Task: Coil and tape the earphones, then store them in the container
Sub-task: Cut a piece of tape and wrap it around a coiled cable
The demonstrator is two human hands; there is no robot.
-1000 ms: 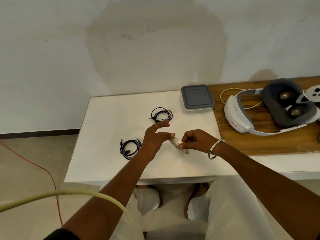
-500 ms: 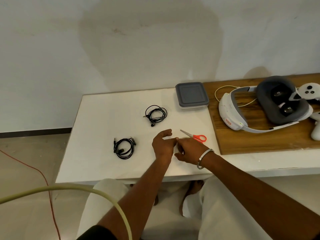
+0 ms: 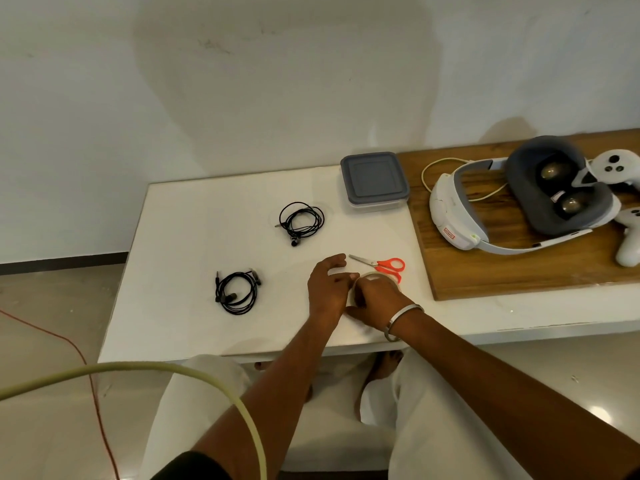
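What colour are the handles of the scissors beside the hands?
Orange-red, with bare metal blades; the scissors show clearly in the head view, just beyond the right hand.
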